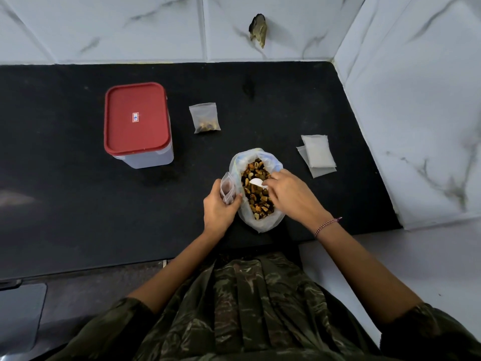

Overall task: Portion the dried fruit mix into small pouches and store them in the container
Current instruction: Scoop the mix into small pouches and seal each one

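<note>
Gripping pouch (227,188) beside bag (261,223) rim

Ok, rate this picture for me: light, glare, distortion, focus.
Head view: the light is soft and even, with faint shadows. There is a dull sheen on the black countertop at far left. The wall tile joints splay and the counter edge slants from wide-angle distortion. The dried fruit mix and the red lid are sharp.

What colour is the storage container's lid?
Red, with a small label; the head view shows the lid clearly.
</note>
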